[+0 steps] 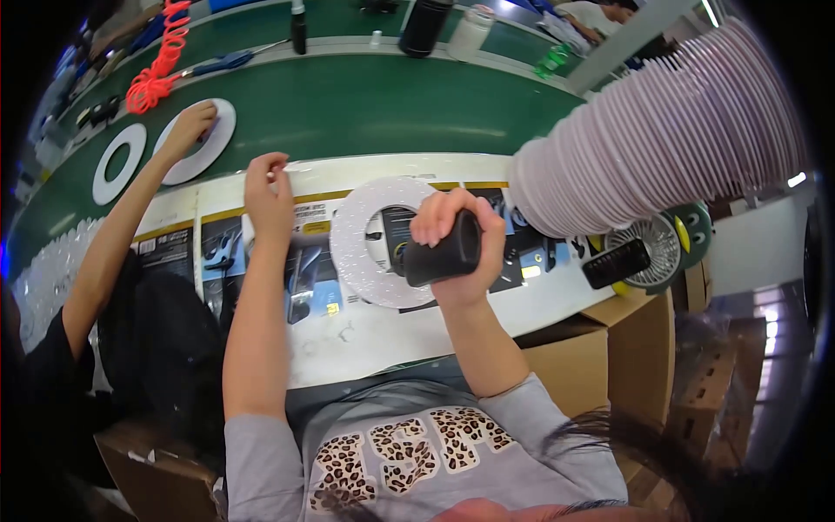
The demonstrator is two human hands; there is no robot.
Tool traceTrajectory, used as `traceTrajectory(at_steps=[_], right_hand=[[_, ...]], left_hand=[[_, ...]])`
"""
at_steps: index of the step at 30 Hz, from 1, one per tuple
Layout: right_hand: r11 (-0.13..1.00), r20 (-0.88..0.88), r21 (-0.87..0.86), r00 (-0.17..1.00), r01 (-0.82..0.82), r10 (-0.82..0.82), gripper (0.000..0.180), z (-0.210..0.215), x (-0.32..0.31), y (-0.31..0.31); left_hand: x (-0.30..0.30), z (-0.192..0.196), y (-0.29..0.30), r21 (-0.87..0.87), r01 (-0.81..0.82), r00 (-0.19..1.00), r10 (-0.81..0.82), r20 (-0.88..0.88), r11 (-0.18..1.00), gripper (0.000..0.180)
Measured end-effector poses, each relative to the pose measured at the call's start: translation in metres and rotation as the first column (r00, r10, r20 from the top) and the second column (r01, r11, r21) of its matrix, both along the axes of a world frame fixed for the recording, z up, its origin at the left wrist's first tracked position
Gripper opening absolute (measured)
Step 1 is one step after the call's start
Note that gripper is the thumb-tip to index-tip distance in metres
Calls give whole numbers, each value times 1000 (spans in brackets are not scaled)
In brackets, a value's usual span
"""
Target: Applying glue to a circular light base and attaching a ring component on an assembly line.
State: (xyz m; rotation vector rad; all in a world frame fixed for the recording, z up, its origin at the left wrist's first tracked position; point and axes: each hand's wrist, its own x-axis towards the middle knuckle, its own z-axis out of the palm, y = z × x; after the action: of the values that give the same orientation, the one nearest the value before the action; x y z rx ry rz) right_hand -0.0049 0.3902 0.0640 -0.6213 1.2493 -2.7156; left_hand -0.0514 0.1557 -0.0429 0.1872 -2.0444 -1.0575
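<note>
My right hand is wrapped round a black handheld tool with a rounded body, held over the right side of a flat white ring. The ring has a speckled, glossy surface and lies on printed packaging sheets. Its right part is hidden behind the tool and hand. To the ring's left, my left hand is raised above the bench with its fingers curled together. Whatever those fingers may hold is too small to make out.
A tall leaning stack of whitish rings fills the right side, beside a small fan with a black rectangular device. At left, a co-worker's hand touches another white ring. A red coiled hose hangs beyond. Cardboard boxes stand below.
</note>
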Motion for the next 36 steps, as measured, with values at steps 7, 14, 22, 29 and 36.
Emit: traceTrajectory(at_steps=[7, 14, 22, 29, 36], right_hand=[[991, 2, 123, 998, -55, 56, 42, -11, 2, -12], [989, 23, 131, 998, -65, 62, 41, -15, 1, -13], [988, 31, 138, 997, -72, 69, 39, -19, 0, -15], [997, 19, 63, 999, -41, 40, 39, -12, 4, -9], [984, 1, 109, 990, -139, 139, 41, -15, 25, -6]], left_hand=[[2, 4, -2, 22, 5, 1000, -5, -29, 1000, 15], [-1, 2, -3, 16, -3, 998, 4, -67, 1000, 13], [1, 1, -2, 29, 3, 998, -1, -63, 1000, 12], [1, 1, -4, 5, -1, 1000, 1, -25, 1000, 15], [3, 1, -5, -19, -2, 1000, 2, -27, 1000, 14]])
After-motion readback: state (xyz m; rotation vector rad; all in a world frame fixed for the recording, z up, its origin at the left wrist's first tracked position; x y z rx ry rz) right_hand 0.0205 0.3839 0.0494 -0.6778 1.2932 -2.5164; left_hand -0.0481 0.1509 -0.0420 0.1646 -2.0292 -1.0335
